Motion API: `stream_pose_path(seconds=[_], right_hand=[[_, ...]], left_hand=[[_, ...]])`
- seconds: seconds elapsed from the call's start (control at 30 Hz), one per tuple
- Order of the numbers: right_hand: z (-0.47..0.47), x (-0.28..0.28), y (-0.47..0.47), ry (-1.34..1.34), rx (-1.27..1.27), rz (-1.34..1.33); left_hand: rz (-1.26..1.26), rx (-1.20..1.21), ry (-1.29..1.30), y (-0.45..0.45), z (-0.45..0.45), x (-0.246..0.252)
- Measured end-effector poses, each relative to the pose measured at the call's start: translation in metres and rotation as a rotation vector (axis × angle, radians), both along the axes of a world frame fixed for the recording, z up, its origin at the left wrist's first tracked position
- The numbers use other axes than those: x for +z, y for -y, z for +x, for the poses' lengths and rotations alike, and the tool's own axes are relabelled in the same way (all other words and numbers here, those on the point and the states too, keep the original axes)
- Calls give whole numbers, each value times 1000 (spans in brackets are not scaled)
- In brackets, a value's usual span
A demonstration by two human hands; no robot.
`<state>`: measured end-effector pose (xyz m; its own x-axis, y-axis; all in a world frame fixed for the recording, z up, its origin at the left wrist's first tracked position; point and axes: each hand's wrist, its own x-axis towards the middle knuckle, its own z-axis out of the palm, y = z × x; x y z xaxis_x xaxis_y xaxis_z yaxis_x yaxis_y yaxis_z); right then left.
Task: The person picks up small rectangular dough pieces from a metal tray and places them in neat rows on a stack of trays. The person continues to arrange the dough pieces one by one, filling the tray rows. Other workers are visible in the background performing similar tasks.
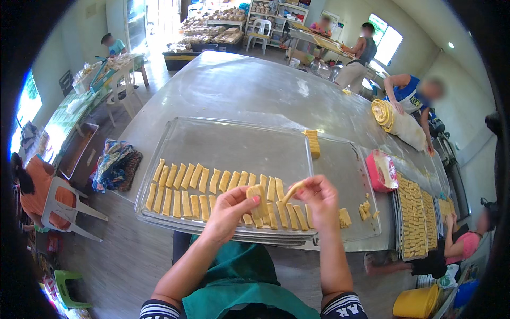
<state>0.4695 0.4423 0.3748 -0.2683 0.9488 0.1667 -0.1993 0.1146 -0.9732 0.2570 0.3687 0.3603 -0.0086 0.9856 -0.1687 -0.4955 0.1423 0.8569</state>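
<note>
My left hand (233,211) holds a short stack of flat dough strips (258,200) between thumb and fingers, above the near part of a metal baking tray (239,139). A single dough strip (293,192) is pinched in my right hand (320,197), just to the right, over the tray's near right corner. Two rows of dough strips (186,204) lie side by side along the tray's near half; my hands hide some of them. More trays are stacked beneath this one. Beyond the tray's right edge stands a block of stacked strips (312,144).
At right, another tray (350,159) bears dough scraps (364,210). Past it are a pink container (381,171) and trays of small dough pieces (412,215). A co-worker (406,93) handles a large dough roll (400,123). Bundled cloth (117,163) lies at the table's left edge.
</note>
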Motion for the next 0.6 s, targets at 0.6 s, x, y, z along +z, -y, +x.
stream_pose_path(seconds=[0.6], right_hand=[[-14,22,-7,368,283,238]], left_hand=[[33,-173,20,-8,0,-2]])
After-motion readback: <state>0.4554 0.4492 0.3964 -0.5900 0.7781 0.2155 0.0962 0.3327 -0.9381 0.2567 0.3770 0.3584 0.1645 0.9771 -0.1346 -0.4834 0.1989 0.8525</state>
